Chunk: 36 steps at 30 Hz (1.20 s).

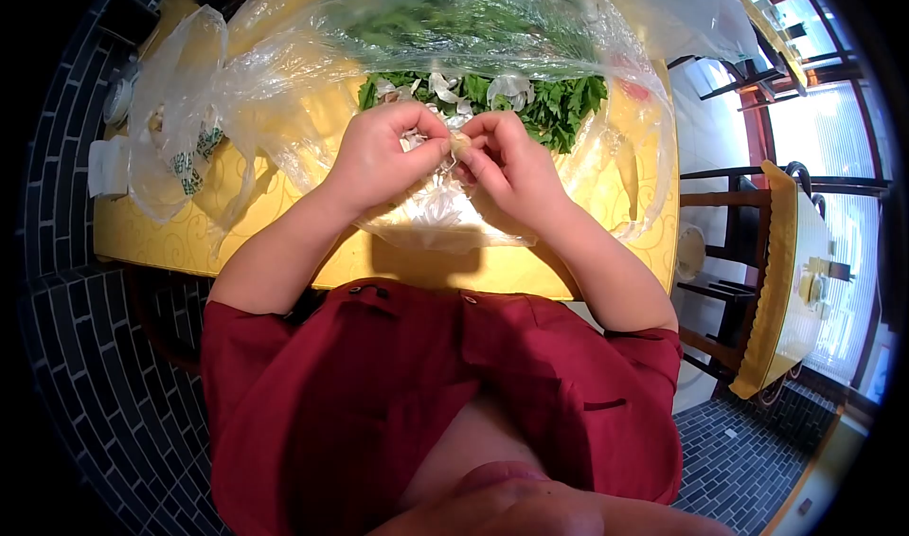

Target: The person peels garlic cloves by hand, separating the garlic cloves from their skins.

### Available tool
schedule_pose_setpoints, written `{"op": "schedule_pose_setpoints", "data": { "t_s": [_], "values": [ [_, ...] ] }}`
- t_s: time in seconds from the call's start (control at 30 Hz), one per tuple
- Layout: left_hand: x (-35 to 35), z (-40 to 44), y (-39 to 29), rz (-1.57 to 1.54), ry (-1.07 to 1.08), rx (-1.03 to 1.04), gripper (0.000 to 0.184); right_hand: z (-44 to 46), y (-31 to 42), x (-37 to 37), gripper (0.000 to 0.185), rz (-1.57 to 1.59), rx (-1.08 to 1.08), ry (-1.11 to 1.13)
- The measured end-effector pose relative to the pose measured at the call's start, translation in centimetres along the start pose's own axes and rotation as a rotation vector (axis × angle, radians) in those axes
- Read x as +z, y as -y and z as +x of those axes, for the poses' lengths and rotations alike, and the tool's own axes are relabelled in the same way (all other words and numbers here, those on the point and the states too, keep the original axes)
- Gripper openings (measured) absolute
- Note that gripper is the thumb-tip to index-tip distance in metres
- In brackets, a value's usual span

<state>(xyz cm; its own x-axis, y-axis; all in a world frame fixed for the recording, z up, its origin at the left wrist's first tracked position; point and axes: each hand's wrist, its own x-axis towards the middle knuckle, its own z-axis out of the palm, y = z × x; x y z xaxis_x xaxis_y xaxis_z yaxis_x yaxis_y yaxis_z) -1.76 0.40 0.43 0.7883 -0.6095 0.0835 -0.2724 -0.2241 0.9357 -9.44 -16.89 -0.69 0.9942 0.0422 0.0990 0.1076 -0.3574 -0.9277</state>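
Garlic, seemingly one clove (459,145), sits pinched between the fingertips of the left hand (393,152) and right hand (514,162), above the table (142,228). Peeling looks like the step in hand; next calls for one steady grip while the other thumb lifts skin.
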Motion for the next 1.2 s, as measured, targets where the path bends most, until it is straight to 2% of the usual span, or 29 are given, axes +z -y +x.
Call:
{"op": "schedule_pose_setpoints", "data": {
  "t_s": [0.27, 0.47, 0.57, 0.7, 0.8, 0.97, 1.1, 1.2],
  "values": [
    [0.1, 0.0, 0.1, 0.163, -0.054, 0.147, 0.006, -0.2, 0.3, -0.2, 0.026, -0.118, -0.106, -0.026],
    [-0.3, 0.2, 0.4, 0.151, -0.161, 0.139, 0.006, -0.2, -0.1, -0.5, 0.025, 0.330, -0.148, -0.084],
    [-0.2, 0.5, 0.4, 0.075, -0.173, 0.024, 0.008, 0.3, 0.7, -1.4, 0.024, 0.679, 0.087, 0.035],
    [-0.2, 0.5, 0.4, 0.098, -0.158, 0.088, 0.009, 0.4, 0.3, -1.3, 0.025, 0.829, 0.151, 0.129],
    [-0.2, 0.3, 0.0, 0.043, -0.136, 0.154, 0.011, 0.3, 0.8, -1.2, 0.025, 0.797, 0.178, 0.129],
    [-0.2, 0.2, -0.1, 0.019, -0.075, 0.209, 0.013, 0.1, 0.3, -0.3, 0.024, 0.463, 0.094, 0.073],
    [0.0, 0.2, 0.0, 0.060, -0.103, 0.164, 0.013, 0.0, 0.3, 0.0, 0.023, 0.348, 0.074, 0.037],
    [0.1, 0.2, 0.0, 0.066, -0.114, 0.155, 0.013, 0.0, 0.5, -0.4, 0.025, 0.068, 0.019, 0.006]
  ]
}}
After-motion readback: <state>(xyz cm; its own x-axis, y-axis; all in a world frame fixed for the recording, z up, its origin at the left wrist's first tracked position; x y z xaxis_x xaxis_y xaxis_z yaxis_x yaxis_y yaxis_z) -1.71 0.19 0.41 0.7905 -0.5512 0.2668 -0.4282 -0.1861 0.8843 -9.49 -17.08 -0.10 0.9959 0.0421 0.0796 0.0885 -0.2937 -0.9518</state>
